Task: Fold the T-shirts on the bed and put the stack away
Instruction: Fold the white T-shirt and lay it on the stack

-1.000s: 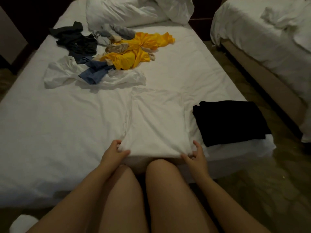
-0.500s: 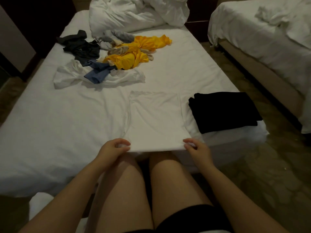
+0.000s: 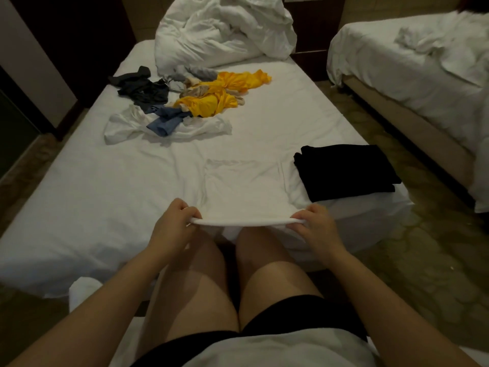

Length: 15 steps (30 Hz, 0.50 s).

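Left hand (image 3: 174, 226) and right hand (image 3: 315, 226) both curled round the lifted near hem of a soft white T-shirt (image 3: 243, 189), a smooth rectangle at the near edge of the bed (image 3: 105, 197). Just right, folded black stack (image 3: 346, 170); beyond, crumpled heap (image 3: 203, 102).

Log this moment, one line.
folding white T-shirt | left-hand grip: pinches near hem | right-hand grip: pinches near hem | black folded stack: right of shirt | unfolded pile: beyond
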Tool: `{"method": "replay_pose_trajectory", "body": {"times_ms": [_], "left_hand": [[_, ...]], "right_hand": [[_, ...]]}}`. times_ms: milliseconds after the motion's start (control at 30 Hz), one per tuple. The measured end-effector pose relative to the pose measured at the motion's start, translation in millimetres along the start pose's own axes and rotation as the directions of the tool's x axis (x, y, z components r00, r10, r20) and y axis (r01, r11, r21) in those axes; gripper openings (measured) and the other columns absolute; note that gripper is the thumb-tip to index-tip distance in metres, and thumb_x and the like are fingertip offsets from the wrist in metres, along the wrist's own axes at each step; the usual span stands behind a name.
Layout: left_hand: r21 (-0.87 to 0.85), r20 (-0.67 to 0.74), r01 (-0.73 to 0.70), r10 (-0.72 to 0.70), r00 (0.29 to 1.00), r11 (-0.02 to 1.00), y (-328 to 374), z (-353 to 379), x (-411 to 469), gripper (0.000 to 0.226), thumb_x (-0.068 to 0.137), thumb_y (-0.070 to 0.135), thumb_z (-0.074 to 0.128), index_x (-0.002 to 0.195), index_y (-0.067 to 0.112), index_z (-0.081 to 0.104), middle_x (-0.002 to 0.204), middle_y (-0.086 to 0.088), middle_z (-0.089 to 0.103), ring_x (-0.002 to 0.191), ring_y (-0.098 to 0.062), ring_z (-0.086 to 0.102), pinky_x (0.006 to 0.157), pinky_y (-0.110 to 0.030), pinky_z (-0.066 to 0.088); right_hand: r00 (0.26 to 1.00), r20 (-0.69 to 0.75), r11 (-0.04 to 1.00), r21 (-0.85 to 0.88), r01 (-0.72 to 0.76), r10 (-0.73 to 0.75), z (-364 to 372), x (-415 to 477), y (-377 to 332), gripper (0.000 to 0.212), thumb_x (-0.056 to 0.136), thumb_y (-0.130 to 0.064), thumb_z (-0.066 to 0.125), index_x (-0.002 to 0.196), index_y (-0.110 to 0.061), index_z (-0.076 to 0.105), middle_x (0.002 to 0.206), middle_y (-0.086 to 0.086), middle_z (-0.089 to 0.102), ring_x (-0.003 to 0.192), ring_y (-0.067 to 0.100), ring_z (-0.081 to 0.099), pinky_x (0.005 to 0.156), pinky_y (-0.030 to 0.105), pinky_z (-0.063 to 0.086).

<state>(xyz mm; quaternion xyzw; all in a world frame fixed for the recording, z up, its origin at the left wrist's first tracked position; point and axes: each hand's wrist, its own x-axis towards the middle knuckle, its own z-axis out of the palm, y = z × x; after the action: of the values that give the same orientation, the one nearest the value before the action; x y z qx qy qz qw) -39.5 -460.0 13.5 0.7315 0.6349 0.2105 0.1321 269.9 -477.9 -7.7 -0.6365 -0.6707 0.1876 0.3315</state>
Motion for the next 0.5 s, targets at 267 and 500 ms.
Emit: {"method": "replay_pose_trajectory", "body": {"times_ms": [267, 500], "left_hand": [[-0.575, -0.051, 0.195, -0.273, 0.961, 0.794, 5.9, 1.9, 2.4, 0.015, 0.082, 0.016, 0.066, 0.075, 0.028, 0.061, 0.099, 0.001, 0.06, 0.093, -0.014, 0.055, 0.082, -0.026, 0.043], [-0.551, -0.179, 0.233, -0.386, 0.905, 0.801, 17.5, 28.8, 80.7, 0.015, 0.095, 0.025, 0.048, 0.092, 0.013, 0.055, 0.084, -0.003, 0.055, 0.08, -0.02, 0.048, 0.063, -0.03, 0.032]], "right_hand": [[0.994, 0.045, 0.944, 0.311, -0.111, 0.102, -6.2, 13.7, -3.5, 0.011, 0.084, -0.012, 0.067, 0.078, -0.019, 0.063, 0.097, -0.004, 0.06, 0.093, 0.015, 0.056, 0.075, 0.021, 0.041], [0.95, -0.168, 0.912, 0.365, -0.188, 0.263, 26.0, 86.7, -7.6, 0.01, 0.095, -0.02, 0.054, 0.087, -0.015, 0.052, 0.072, -0.009, 0.049, 0.066, 0.006, 0.045, 0.058, 0.025, 0.029]]}}
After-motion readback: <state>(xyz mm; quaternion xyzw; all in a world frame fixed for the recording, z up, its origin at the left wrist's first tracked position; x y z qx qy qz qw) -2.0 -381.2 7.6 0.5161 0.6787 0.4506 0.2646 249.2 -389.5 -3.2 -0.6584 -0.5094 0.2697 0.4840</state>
